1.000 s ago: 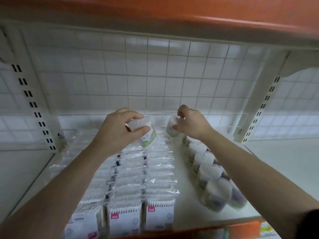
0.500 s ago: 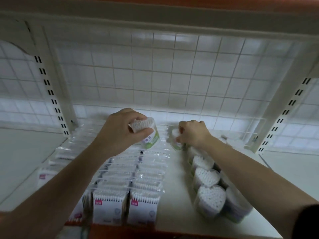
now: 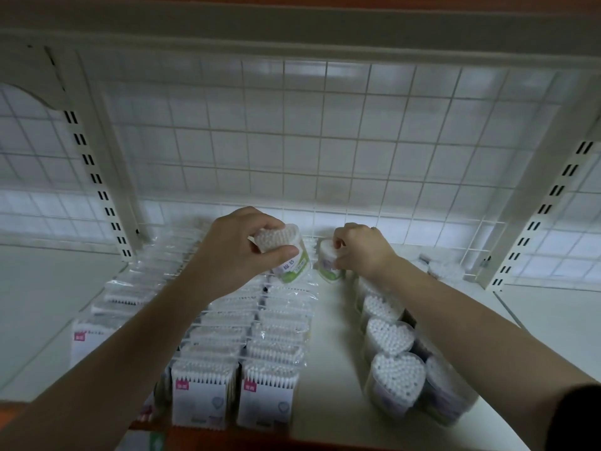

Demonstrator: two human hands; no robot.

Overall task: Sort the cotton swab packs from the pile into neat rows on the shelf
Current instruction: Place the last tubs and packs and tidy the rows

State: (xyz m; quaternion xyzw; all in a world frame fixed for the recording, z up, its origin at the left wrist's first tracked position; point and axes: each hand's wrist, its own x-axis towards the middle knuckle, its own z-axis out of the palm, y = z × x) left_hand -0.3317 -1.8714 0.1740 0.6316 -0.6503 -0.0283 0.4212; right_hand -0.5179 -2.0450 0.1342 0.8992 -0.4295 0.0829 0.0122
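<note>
My left hand (image 3: 237, 252) grips a clear tub of cotton swabs with a green label (image 3: 286, 255), held above the far end of the flat-pack rows. My right hand (image 3: 361, 249) holds a second green-labelled swab tub (image 3: 327, 262) that stands on the white shelf (image 3: 328, 346) near the back, at the far end of a row of heart-shaped swab tubs (image 3: 390, 336). Rows of flat plastic swab packs with pink tags (image 3: 270, 346) fill the shelf's left half.
A white wire-grid back panel (image 3: 325, 141) closes the shelf behind the tubs. Slotted uprights stand at the left (image 3: 97, 190) and right (image 3: 546, 206). A loose pile of swab packs (image 3: 439, 268) lies at the back right. The upper shelf's underside hangs overhead.
The camera has tilted a little; my right hand has set its tub lower onto the shelf at the back. My left hand keeps its tub in nearly the same place.
</note>
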